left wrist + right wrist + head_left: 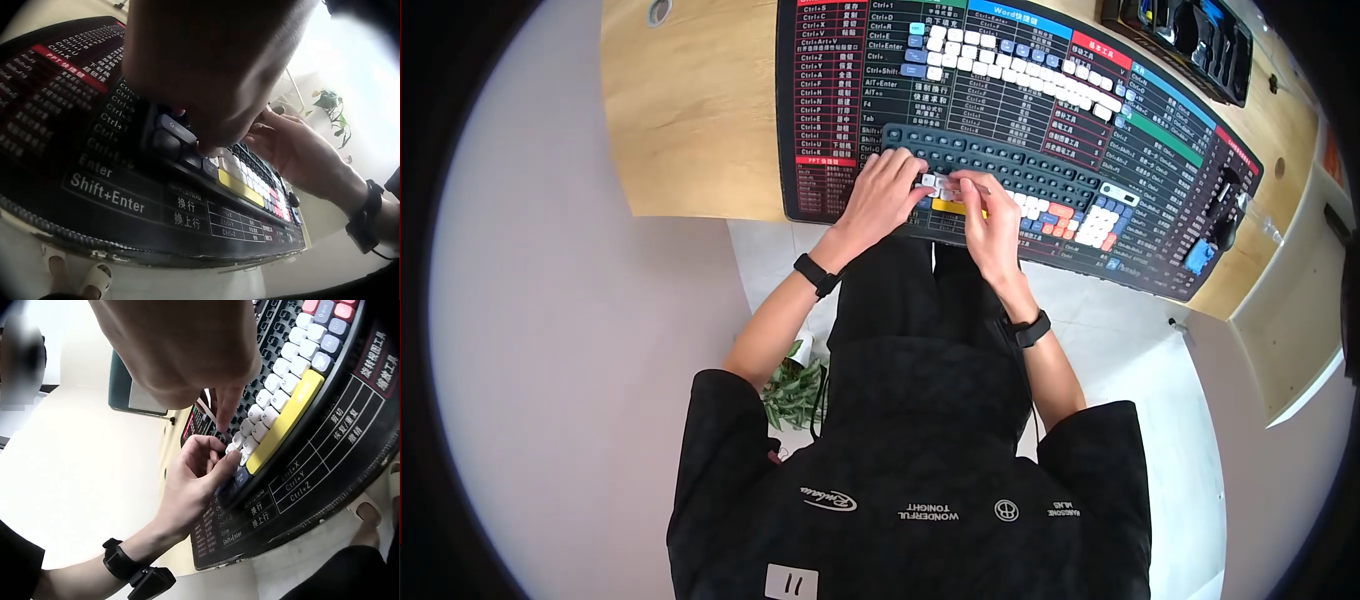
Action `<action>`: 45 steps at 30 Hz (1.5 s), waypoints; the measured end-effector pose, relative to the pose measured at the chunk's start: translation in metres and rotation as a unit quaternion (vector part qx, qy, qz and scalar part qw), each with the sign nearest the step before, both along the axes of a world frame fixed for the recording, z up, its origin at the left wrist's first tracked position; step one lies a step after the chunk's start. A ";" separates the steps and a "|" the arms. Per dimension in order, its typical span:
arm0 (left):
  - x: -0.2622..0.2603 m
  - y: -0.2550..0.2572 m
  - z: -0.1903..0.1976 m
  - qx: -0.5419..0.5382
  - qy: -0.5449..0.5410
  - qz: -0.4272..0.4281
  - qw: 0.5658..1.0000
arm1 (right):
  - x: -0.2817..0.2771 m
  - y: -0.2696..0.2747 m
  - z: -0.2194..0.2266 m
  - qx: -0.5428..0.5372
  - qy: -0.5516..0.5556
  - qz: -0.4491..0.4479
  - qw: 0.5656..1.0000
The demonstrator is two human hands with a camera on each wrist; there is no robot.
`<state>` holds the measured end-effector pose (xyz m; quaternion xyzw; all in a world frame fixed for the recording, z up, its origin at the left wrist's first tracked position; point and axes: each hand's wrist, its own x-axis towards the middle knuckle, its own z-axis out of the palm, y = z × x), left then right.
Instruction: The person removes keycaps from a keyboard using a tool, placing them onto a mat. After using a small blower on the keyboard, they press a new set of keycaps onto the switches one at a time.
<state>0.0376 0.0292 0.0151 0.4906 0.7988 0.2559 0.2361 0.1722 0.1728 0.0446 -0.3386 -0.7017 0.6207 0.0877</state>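
Note:
A keyboard lies on the printed desk mat, its lower rows fitted with white, orange and dark keycaps and a yellow space bar, its upper part bare of caps. The left hand rests at the keyboard's left end, thumb and fingertips against white keycaps beside the space bar. Close to it, the right hand pinches a thin light-coloured tool whose tip is down among the keys. In the left wrist view the right hand is partly behind the left forearm.
Loose white and blue keycaps lie in rows on the mat beyond the keyboard. A black tray stands at the back right. Dark items and a blue object sit on the right. The desk's near edge is just before the keyboard.

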 end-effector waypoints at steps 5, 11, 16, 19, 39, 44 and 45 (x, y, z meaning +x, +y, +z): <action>0.000 0.003 0.002 -0.007 -0.012 0.004 1.000 | 0.000 0.007 -0.017 -0.095 -0.006 -0.046 0.994; -0.001 0.001 0.001 0.010 0.012 -0.013 1.000 | -0.006 0.016 -0.026 -0.181 -0.046 -0.070 0.980; -0.003 0.003 0.004 0.012 0.030 -0.035 0.999 | -0.014 0.018 -0.023 -0.173 -0.080 -0.084 0.978; -0.005 0.001 0.005 0.014 0.031 -0.045 0.998 | -0.015 0.019 -0.023 -0.205 -0.084 -0.098 0.970; -0.054 0.063 0.014 0.059 -0.374 0.154 0.912 | -0.071 0.060 0.000 0.107 -0.067 0.122 0.985; -0.068 0.070 0.007 0.046 -0.458 0.181 0.869 | -0.085 0.070 -0.003 0.045 -0.121 0.118 0.985; -0.070 0.070 0.005 0.046 -0.459 0.179 0.869 | -0.087 0.070 -0.006 0.033 -0.135 0.121 0.983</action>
